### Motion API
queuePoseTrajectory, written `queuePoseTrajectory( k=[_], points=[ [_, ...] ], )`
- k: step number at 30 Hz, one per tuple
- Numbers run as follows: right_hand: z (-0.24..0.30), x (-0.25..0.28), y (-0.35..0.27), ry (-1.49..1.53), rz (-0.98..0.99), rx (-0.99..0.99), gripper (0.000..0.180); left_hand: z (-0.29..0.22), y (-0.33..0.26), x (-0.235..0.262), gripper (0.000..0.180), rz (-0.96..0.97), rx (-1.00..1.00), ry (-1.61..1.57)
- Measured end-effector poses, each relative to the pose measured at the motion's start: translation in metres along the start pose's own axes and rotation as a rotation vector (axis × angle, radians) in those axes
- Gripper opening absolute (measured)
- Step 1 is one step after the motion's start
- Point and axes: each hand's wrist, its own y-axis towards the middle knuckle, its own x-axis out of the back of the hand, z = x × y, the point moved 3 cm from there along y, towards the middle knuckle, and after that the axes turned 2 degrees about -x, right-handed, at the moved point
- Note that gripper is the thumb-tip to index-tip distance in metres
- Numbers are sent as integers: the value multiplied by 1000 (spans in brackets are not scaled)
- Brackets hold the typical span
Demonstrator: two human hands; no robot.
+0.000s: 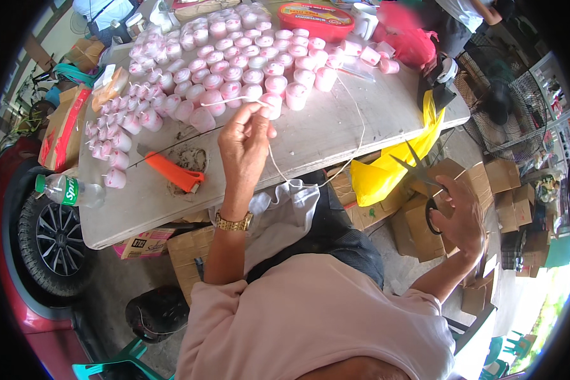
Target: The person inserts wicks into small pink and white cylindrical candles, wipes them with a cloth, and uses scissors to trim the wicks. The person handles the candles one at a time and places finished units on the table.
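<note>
Outdoors, a grey folding table is standing in front of me, and over its near edge I am pinching a thin white string between the thumb and fingertips of my left hand, closed tight on it, while the rest of the string is trailing down and looping across the tabletop toward my right. It is looking limp and very light, likely to slip, so I judge it is best taken close to the free end, pulled taut. My right hand is hanging well off the table's right end, fingers through the loops of a pair of scissors, blades gaping and pointing up. Just beyond my left hand, rows of small pink cups are crowding the table. An orange utility knife is lying near, a plastic bottle at the left edge, a yellow bag drooping off the right side
</note>
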Motion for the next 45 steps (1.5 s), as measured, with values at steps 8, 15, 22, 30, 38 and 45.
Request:
queuePoseTrajectory(
  k=[8, 15, 22, 30, 38, 45],
  points=[
    [64, -64, 19, 460, -69, 210, 43, 0, -21, -36, 12, 146, -119, 192],
    [98, -92, 38, 652, 190, 122, 49, -4, -33, -23, 15, 211, -144, 425],
    [103, -102, 44, 605, 219, 251, 53, 0, -38, -16, 13, 164, -113, 418],
    [60, -75, 72, 427, 25, 112, 40, 5, -42, 12, 10, -14, -74, 342],
    [11, -100, 181, -217, -180, 60, 14, 0, -56, 33, 13, -140, -84, 63],
    [114, -113, 147, -75, -468, 327, 21, 5, -64, 49, 13, -165, -77, 10]
  ],
)
